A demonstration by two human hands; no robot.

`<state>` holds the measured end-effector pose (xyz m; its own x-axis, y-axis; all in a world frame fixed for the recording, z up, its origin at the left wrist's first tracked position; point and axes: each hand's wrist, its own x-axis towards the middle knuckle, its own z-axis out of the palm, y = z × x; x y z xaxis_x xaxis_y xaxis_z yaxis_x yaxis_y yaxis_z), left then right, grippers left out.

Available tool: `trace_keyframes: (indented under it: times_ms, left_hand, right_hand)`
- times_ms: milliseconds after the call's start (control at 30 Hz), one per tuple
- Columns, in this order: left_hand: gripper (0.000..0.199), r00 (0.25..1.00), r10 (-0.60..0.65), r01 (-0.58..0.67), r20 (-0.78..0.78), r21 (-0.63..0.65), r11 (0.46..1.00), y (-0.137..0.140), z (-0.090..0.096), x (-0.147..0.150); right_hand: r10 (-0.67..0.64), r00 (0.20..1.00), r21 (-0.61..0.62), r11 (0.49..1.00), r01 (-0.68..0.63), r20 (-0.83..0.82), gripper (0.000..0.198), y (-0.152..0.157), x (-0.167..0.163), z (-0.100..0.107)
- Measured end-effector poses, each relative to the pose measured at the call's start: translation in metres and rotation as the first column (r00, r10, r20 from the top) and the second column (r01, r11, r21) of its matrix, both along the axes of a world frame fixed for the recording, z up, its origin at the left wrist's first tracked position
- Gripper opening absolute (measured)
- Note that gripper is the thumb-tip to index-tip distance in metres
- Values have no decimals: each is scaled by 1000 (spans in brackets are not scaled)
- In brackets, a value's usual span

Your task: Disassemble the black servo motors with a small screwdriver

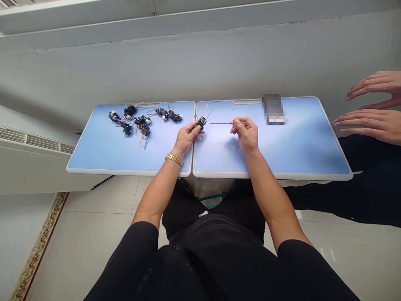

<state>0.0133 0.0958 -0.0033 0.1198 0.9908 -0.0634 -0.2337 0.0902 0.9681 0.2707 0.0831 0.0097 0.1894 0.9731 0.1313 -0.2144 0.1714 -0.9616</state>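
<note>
My left hand (187,137) pinches a small black part with wires (201,122), above the seam between the two blue tabletops. A pink strand and a blue strand stick up from this part. My right hand (247,133) grips a screwdriver (222,123) by its red handle end, mostly hidden in the fingers. Its thin metal shaft points left toward the black part, with a small gap between tip and part. Several similar black parts with wires (143,121) lie in a loose group on the left tabletop.
Two blue tabletops (225,161) with pale rims stand side by side against the wall. A pixelated dark object (274,110) lies at the back right. Another person's two hands (372,121) hover beyond the right edge. A tiny dark speck (233,109) lies behind the screwdriver.
</note>
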Motion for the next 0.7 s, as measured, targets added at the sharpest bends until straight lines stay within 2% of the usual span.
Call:
trace_keyframes:
  times_ms: [133, 267, 367, 500, 600, 700]
  left_hand:
    - [62, 997, 48, -47, -53, 20, 999, 1, 1, 6]
    - [64, 992, 86, -79, -92, 75, 994, 7, -4, 7]
    - [70, 983, 111, -89, -145, 150, 985, 12, -10, 7]
    - [58, 931, 235, -157, -278, 276, 948, 8, -9, 6]
    - [49, 880, 301, -180, -368, 328, 928, 1, -4, 6]
    - [46, 869, 280, -131, -409, 355, 926, -4, -1, 6]
  right_hand:
    - [-30, 999, 28, 999, 30, 24, 58, 1, -1, 1]
    - [19, 1000, 11, 1000, -19, -7, 63, 6, 1, 1]
    - [1, 1000, -8, 1000, -1, -5, 60, 9, 3, 1]
    - [-25, 999, -44, 999, 27, 43, 54, 8, 3, 3]
    - [-38, 996, -13, 999, 39, 82, 46, 6, 4, 1]
    - [-60, 988, 54, 997, 53, 143, 31, 5, 8, -6]
